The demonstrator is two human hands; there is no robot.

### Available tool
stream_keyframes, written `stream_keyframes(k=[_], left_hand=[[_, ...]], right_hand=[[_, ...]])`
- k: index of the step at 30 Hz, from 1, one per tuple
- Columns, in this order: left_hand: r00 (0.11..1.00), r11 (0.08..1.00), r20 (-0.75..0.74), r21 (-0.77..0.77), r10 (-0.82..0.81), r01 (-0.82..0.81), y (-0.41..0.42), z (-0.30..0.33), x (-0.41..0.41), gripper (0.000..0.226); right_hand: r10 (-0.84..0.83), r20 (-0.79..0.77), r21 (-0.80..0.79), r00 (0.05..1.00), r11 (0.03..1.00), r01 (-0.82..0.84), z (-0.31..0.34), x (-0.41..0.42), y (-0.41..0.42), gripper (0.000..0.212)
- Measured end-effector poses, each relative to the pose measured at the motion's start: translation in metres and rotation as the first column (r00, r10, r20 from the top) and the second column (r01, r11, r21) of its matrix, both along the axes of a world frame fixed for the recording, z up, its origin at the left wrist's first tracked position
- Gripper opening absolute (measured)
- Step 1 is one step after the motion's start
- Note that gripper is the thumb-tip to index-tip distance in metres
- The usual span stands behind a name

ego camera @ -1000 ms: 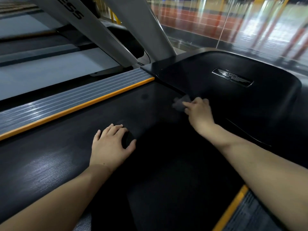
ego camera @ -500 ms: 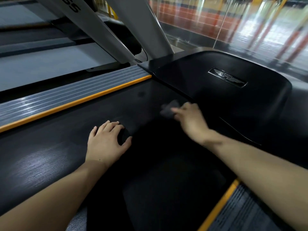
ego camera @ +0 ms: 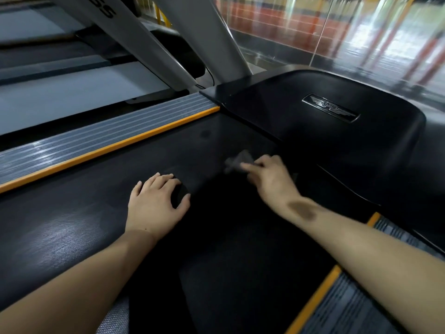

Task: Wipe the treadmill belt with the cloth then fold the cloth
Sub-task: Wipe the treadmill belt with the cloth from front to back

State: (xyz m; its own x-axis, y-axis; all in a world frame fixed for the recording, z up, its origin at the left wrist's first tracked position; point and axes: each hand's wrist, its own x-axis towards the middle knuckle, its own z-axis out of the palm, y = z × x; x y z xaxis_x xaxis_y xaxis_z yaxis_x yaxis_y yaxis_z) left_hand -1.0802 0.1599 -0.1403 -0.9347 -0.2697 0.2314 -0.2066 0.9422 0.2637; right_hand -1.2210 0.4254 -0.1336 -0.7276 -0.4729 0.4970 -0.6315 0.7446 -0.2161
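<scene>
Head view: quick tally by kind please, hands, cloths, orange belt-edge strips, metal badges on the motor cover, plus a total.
Hands: 2, left hand flat on the treadmill belt, right hand holding the cloth
Cloths: 1, grey cloth
Orange edge strips: 2, left strip, right strip
Metal badges: 1, winged badge
Total: 6

Glass wall [ego camera: 337, 27] beyond motor cover [ego camera: 337, 141]

Blurred cloth [ego camera: 237, 161] mostly hidden under blurred right hand [ego camera: 269, 179].
</scene>
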Motion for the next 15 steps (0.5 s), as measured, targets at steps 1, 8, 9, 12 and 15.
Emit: stream_keyframes(k=[1, 8, 9, 12, 15], left_hand=[[1.000, 1.000, 0.004, 0.001, 0.001, -0.001, 0.000, 0.000, 0.000, 0.053], [1.000, 1.000, 0.012, -0.007, -0.009, 0.009, 0.000, 0.001, -0.002, 0.052], [1.000, 1.000, 0.013, -0.010, -0.009, 0.009, 0.000, 0.001, -0.002, 0.052], [1.000, 1.000, 0.020, -0.023, -0.013, 0.013, 0.001, 0.002, -0.001, 0.051], [1.000, 0.998, -0.005, -0.061, -0.019, 0.019, 0.001, 0.003, 0.000, 0.049]], right_hand=[[-0.108, 0.013, -0.018, 0.994, 0.994, 0.108, 0.001, -0.022, 0.014, 0.030], [-0.252, 0.063, -0.039, 0.966, 0.966, 0.255, 0.006, 0.004, -0.007, 0.027], [-0.145, 0.062, -0.043, 0.987, 0.988, 0.148, 0.002, 0.026, -0.020, 0.029], [0.136, 0.064, -0.009, 0.989, 0.991, -0.136, 0.001, 0.073, -0.036, 0.032], [0.122, 0.014, 0.056, 0.992, 0.991, -0.122, 0.006, 0.031, -0.009, 0.032]])
